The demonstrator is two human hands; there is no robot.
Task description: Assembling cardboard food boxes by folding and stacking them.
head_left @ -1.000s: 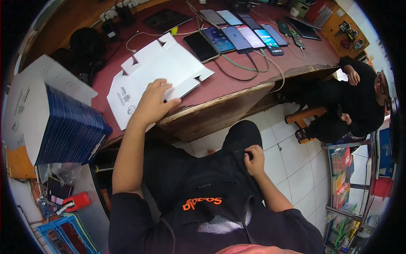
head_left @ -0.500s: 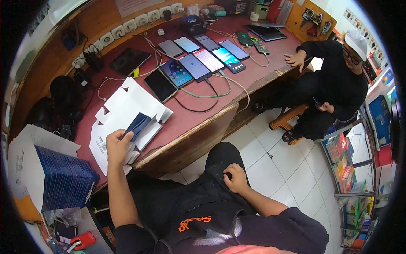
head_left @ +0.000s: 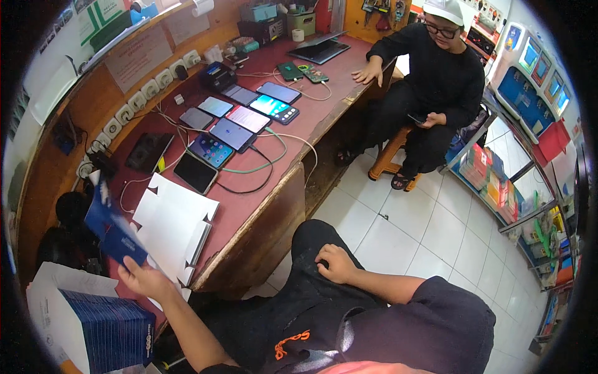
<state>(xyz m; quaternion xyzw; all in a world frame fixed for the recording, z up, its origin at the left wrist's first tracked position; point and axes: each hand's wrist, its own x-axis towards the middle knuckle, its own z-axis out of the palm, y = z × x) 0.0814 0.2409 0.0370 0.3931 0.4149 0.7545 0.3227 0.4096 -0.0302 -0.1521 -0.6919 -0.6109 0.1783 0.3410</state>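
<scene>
My left hand point(head_left: 144, 279) holds a flat dark-blue box sleeve point(head_left: 112, 224) lifted above the left end of the dark red counter point(head_left: 261, 206). Just right of it an unfolded white cardboard blank point(head_left: 171, 227) lies flat on the counter. My right hand point(head_left: 336, 263) rests on my right thigh, fingers curled, holding nothing. A white carton point(head_left: 93, 324) packed with a stack of blue sleeves stands at the lower left, below my left hand.
Several phones and tablets point(head_left: 233, 128) lie in a row on the counter, wired to cables and wall sockets point(head_left: 140, 93). A laptop point(head_left: 321, 50) lies at the far end. A person in black point(head_left: 430, 93) sits on a stool at the counter's right end. Shelves point(head_left: 517, 199) line the right side of the white-tiled floor.
My left hand has picked the blue sleeve up off the white blank and lifted it leftward. My view has swung to take in more of the counter and the seated person.
</scene>
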